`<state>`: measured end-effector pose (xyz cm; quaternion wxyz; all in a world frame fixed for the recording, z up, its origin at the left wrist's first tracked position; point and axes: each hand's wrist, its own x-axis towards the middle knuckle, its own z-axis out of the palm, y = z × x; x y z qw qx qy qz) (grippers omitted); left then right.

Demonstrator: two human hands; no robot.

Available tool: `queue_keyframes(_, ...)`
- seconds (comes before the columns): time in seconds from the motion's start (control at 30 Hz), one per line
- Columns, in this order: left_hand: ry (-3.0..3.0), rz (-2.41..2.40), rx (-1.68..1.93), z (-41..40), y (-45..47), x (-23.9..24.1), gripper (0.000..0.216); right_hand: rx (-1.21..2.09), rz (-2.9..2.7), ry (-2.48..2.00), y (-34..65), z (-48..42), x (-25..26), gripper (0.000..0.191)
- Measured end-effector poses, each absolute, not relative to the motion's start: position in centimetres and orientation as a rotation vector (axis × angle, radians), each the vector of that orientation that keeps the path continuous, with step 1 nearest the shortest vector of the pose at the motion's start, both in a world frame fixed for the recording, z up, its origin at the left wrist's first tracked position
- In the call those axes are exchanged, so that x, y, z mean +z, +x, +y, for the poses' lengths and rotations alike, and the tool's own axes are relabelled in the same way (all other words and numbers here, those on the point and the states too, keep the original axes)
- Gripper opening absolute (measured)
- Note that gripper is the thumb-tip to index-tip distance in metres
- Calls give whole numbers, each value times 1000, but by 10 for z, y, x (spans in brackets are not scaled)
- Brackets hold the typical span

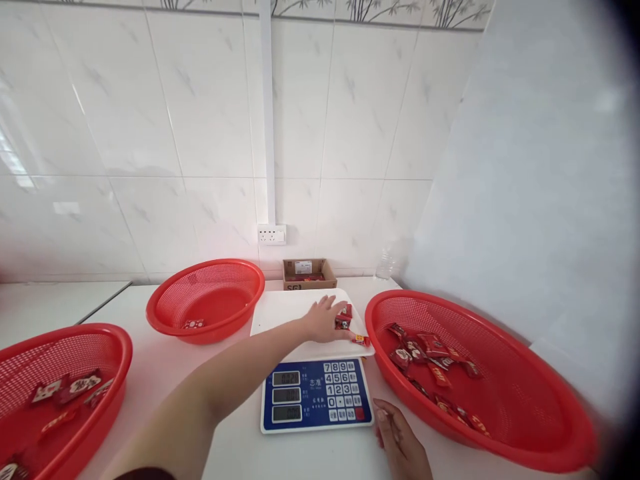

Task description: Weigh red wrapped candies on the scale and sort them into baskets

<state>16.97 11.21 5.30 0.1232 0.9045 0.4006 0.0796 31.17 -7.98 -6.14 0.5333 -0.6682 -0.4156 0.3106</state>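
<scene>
By tray (280,311) edge, left hand (325,321) on packets (345,315)

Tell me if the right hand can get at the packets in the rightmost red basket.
Probably yes: the right hand rests beside the scale, close to the rightmost red basket. It is open-topped, its packets lie uncovered, and nothing stands between.

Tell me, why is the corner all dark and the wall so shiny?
In the head view, a dark blurry rim covers the right edge; glare streaks the wall tiles at left; the wide lens stretches the right basket near the border; the left hand on the scale tray looks sharp.
</scene>
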Motion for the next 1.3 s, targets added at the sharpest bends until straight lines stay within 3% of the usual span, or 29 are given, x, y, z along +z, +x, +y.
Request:
queue_keyframes(0.1, 2715, 1062, 132, 109, 197, 46, 88, 781, -1021, -1582, 313, -81, -60, 48)
queue_keyframes(0.27, 2861, 1065, 235, 108, 204, 43, 49, 783, -990, -1555, 313, -80, -63, 45)
queue_keyframes(0.4, 2894, 1101, 227, 112, 199, 44, 34, 791, -992, -1562, 311, -80, -63, 44)
queue_keyframes(0.63, 2869, 1220, 259, 120, 180, 49, 26, 784, -990, -1550, 311, -81, -60, 45)
queue_keyframes(0.8, 2753, 1462, 439, 130, 118, 72, 21, 808, -1003, -1548, 311, -82, -59, 45)
queue_keyframes(1.07, 2461, 1891, 735, 127, -5, 97, 23, 852, -1080, -1619, 322, -79, -68, 52)
queue_keyframes(1.3, 2199, 2000, 773, 117, -50, 91, 28, 786, -1091, -1664, 327, -75, -78, 48)
